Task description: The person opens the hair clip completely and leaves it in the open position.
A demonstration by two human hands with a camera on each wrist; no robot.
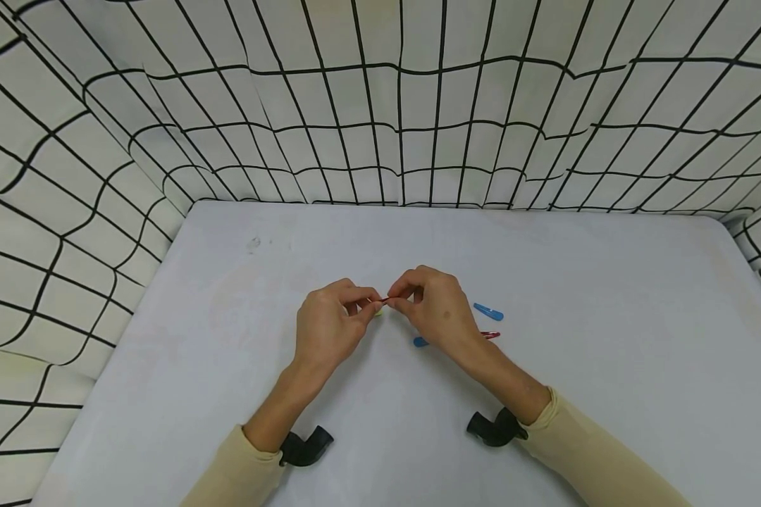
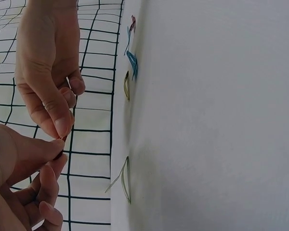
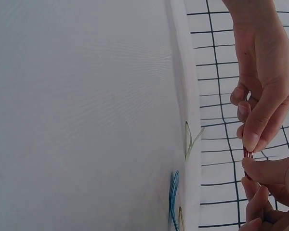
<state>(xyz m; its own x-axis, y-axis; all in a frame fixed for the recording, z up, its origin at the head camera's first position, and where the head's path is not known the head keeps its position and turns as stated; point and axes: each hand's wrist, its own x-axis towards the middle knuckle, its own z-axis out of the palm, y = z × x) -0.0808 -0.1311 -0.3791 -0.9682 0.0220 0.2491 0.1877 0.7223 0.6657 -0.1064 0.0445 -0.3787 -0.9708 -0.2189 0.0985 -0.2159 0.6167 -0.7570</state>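
Above the middle of the table, a small dark red hair clip spans the gap between both hands. My left hand pinches one end between thumb and forefinger, and my right hand pinches the other end the same way. In the right wrist view, red shows on the clip between the fingertips; most of it is hidden. Below the hands lies a yellow-green clip with its two parts spread apart. A blue clip lies partly hidden by the right hand, and a second red clip is beside that wrist.
Another blue clip lies right of the right hand. A further yellow clip shows in the left wrist view. The white table is bordered by white walls with a black grid. Black curved pieces sit at both wrists.
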